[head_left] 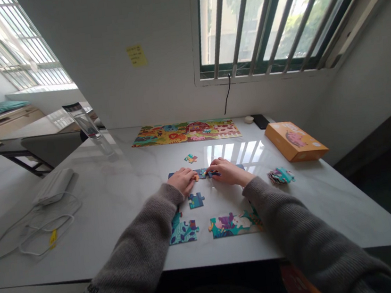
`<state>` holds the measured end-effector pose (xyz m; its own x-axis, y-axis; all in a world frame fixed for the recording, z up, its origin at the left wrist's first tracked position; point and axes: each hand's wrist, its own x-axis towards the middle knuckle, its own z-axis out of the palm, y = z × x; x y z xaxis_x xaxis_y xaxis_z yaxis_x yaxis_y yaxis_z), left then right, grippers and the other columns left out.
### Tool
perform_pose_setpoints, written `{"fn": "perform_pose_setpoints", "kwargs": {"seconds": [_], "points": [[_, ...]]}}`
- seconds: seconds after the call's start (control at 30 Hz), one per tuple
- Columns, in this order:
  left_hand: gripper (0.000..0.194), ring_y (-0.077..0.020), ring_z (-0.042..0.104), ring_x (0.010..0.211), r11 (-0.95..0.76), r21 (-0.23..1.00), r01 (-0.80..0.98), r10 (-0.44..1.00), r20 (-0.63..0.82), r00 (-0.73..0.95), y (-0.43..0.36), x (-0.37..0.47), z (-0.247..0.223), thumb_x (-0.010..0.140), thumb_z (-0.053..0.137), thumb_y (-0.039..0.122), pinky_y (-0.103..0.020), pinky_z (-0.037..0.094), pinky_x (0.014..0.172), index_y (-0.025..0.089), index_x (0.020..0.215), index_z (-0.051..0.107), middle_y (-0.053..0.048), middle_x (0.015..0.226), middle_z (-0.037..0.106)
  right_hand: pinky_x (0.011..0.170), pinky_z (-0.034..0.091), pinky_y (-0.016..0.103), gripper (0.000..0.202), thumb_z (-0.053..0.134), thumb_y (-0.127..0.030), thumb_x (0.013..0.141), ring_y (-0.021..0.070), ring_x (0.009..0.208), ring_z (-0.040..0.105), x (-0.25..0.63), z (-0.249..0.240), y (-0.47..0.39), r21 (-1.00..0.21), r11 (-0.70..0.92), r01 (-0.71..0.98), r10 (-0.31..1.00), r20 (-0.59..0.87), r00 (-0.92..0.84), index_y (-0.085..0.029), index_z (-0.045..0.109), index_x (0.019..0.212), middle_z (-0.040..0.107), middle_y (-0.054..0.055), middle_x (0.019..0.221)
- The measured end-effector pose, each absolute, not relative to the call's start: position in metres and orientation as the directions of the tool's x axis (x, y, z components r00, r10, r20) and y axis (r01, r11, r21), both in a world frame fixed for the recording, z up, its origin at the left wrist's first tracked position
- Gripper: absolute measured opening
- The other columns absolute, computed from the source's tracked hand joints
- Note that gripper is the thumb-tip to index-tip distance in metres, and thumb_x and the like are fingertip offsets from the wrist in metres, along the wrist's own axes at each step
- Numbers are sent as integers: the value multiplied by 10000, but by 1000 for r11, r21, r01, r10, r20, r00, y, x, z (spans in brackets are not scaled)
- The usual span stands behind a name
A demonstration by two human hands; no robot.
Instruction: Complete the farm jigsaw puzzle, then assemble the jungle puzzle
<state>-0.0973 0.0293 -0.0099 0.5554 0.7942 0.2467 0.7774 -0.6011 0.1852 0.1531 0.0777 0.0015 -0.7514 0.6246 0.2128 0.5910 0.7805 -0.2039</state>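
Both hands are at a dark blue strip of joined jigsaw puzzle pieces (pixel 202 173) in the middle of the table. My left hand (pixel 182 181) rests on its left part, fingers together and curled over the pieces, covering much of them. My right hand (pixel 227 171) has thumb and fingers closed on a dark puzzle piece at the strip's right part; the fingers partly hide it. Nearer me lies a single blue puzzle piece (pixel 196 200). Beyond the strip is a loose colourful puzzle piece (pixel 190 158). Two joined sections, a teal leafy one (pixel 184 231) and one with a white animal (pixel 238 223), lie in front, partly behind my sleeves.
A pile of puzzle pieces (pixel 281 175) and an orange box (pixel 296 140) are on the right. A long picture sheet (pixel 186 132) lies by the wall, near a black phone-like object (pixel 260 121). At left stand a clear bottle (pixel 85 122) and a white device (pixel 53 186) with a cable (pixel 44 223).
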Motion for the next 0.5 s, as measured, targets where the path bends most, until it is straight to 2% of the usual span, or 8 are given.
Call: {"fn": "perform_pose_setpoints", "kwargs": {"seconds": [0.2, 0.5], "points": [[394, -291, 524, 1069, -556, 93, 826, 823, 199, 531, 25, -91, -10, 921, 572, 324, -438, 478, 919, 214, 1297, 621, -109, 1149, 607, 874, 433, 353, 342, 672, -154, 863, 250, 1004, 551, 152, 6, 80, -197, 785, 587, 618, 179, -766, -249, 722, 1187, 646, 107, 1085], [399, -293, 512, 1099, -525, 111, 844, 847, 171, 504, 25, -90, -10, 918, 577, 327, -447, 452, 936, 252, 1305, 631, -103, 1172, 587, 864, 430, 345, 392, 661, -135, 878, 240, 1007, 562, 154, 10, 76, -178, 805, 566, 592, 172, -787, -294, 708, 1232, 644, 101, 1108]]}}
